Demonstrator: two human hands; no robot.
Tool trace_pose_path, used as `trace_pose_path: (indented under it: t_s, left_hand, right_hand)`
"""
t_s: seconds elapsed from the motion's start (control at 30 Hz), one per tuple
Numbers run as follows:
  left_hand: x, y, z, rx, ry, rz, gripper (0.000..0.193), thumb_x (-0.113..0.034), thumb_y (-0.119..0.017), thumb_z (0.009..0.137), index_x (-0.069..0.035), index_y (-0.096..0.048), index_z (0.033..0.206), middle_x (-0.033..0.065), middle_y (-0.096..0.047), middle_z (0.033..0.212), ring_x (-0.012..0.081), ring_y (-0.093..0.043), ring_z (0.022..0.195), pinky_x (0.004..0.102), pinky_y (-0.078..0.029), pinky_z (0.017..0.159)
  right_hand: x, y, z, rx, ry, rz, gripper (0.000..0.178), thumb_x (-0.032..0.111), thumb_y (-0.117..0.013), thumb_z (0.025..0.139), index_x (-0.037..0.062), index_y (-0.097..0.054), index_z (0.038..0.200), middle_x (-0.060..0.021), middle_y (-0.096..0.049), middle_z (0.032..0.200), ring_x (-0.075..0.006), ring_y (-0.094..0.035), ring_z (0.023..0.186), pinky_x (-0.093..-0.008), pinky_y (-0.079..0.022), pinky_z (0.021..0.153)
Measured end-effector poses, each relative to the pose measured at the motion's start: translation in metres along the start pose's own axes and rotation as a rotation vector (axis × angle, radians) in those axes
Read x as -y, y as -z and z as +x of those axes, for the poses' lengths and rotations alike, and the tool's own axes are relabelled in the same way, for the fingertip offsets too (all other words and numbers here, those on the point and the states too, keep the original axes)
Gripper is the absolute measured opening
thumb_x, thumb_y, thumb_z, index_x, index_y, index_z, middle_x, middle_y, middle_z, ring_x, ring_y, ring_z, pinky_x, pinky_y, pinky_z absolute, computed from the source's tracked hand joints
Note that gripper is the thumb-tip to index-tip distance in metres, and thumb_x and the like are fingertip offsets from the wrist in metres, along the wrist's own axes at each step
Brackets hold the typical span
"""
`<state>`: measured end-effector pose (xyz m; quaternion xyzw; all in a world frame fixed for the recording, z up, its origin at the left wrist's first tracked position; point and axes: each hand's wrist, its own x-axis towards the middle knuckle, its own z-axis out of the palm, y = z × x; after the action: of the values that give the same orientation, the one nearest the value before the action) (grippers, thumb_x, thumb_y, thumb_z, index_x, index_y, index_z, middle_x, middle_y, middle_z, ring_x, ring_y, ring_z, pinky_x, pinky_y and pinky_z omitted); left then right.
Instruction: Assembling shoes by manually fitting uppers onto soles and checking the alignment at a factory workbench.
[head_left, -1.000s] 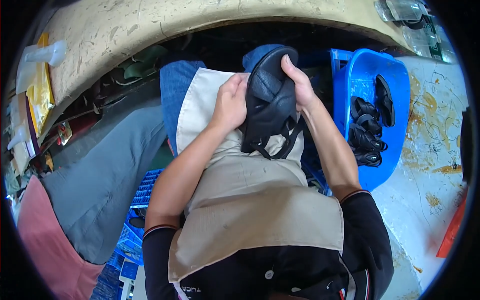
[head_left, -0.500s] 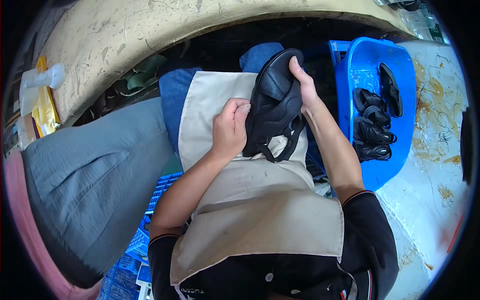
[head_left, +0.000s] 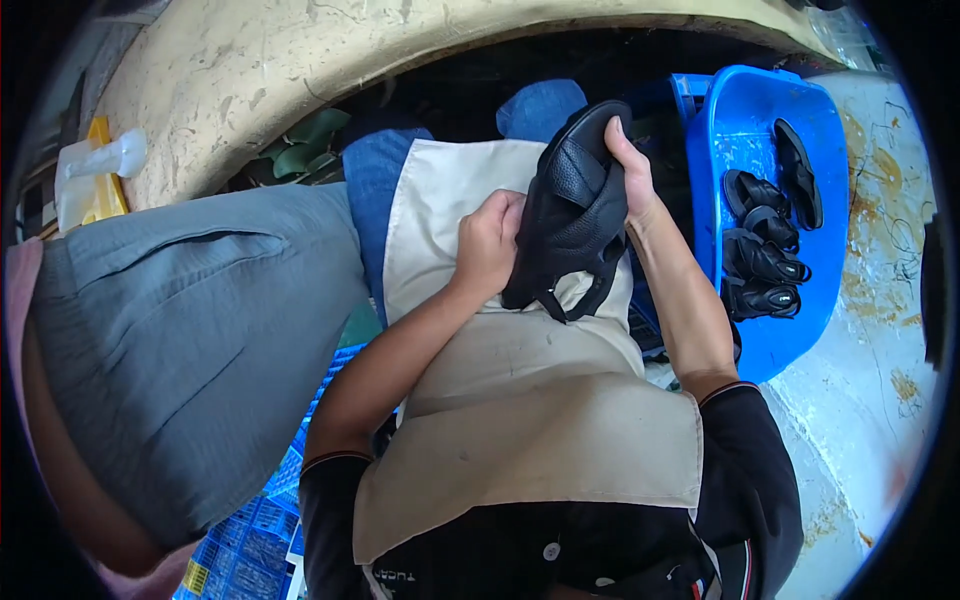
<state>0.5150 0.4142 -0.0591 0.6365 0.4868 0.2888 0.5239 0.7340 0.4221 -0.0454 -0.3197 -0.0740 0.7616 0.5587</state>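
Note:
A black sandal [head_left: 577, 205] with crossed straps is held above my lap, its toe end pointing away and its heel strap toward me. My right hand [head_left: 634, 175] grips it near the toe on the right, thumb lying on top of the insole edge. On the left side my left hand [head_left: 488, 240] is closed against the sandal's edge, fingertips curled and partly hidden behind it. A beige apron [head_left: 450, 185] covers my lap beneath the sandal.
A blue tub [head_left: 832, 270] with several black sandals [head_left: 766, 258] stands at my right. Ahead curves a worn, stained worktable [head_left: 300, 60], with a white-and-yellow container [head_left: 100, 175] at its left. Close on my left is a person in grey trousers [head_left: 210, 330]; blue crates [head_left: 245, 545] lie below.
The view has shifted slightly, so my hands and the sandal appear a little further right. My grip on the sandal is much the same. The person at left has moved a little.

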Motion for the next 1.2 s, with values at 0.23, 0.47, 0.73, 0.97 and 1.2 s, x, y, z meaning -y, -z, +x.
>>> trace_pose_path:
  t_s: [0.23,0.47,0.73,0.97,1.2]
  left_hand:
    - [-0.043,0.021,0.009,0.017,0.286,-0.336,0.018,-0.011,-0.053,0.099,0.002,-0.065,0.098,0.0046,-0.063,0.075,0.0132,-0.052,0.065,0.0266,-0.044,0.062]
    - [-0.009,0.007,0.027,0.072,0.196,-0.434,0.018,-0.011,-0.055,0.099,0.004,-0.066,0.099,0.0053,-0.066,0.08,0.0124,-0.055,0.07,0.0257,-0.046,0.066]
    - [-0.019,-0.005,0.014,0.013,0.175,-0.459,0.018,-0.009,-0.056,0.098,0.004,-0.067,0.104,0.0079,-0.07,0.09,0.0132,-0.061,0.079,0.0268,-0.049,0.072]
    - [-0.077,0.045,0.037,-0.174,0.186,-0.286,0.024,-0.014,-0.06,0.099,0.004,-0.069,0.112,0.0113,-0.074,0.101,0.0134,-0.065,0.088,0.0248,-0.05,0.075]
    - [-0.143,0.104,0.066,0.013,0.31,-0.425,0.024,-0.021,-0.064,0.1,0.001,-0.071,0.106,0.007,-0.071,0.095,0.0089,-0.061,0.079,0.0205,-0.048,0.072]
  right_hand:
    - [-0.003,-0.001,-0.003,-0.061,-0.001,-0.064,0.047,0.044,-0.05,0.104,0.0016,-0.064,0.117,-0.0108,-0.071,0.106,-0.0184,-0.07,0.086,-0.0308,-0.058,0.08]
    - [-0.011,0.004,0.01,-0.097,0.019,-0.01,0.048,0.046,-0.052,0.103,0.0013,-0.066,0.112,-0.0115,-0.072,0.102,-0.0198,-0.071,0.082,-0.0303,-0.059,0.076]
    - [0.01,-0.044,0.013,-0.106,0.008,-0.399,0.045,0.042,-0.057,0.1,-0.0002,-0.066,0.112,-0.0105,-0.071,0.099,-0.0194,-0.069,0.08,-0.0293,-0.059,0.076]
    - [0.023,-0.089,0.018,0.131,0.043,-0.63,0.04,0.036,-0.062,0.097,-0.002,-0.069,0.104,-0.0096,-0.069,0.093,-0.0135,-0.063,0.075,-0.0248,-0.052,0.068]
    - [0.021,-0.116,0.011,0.218,0.022,-0.74,0.044,0.042,-0.063,0.096,-0.0014,-0.073,0.097,-0.0081,-0.071,0.081,-0.013,-0.064,0.068,-0.0241,-0.051,0.061]
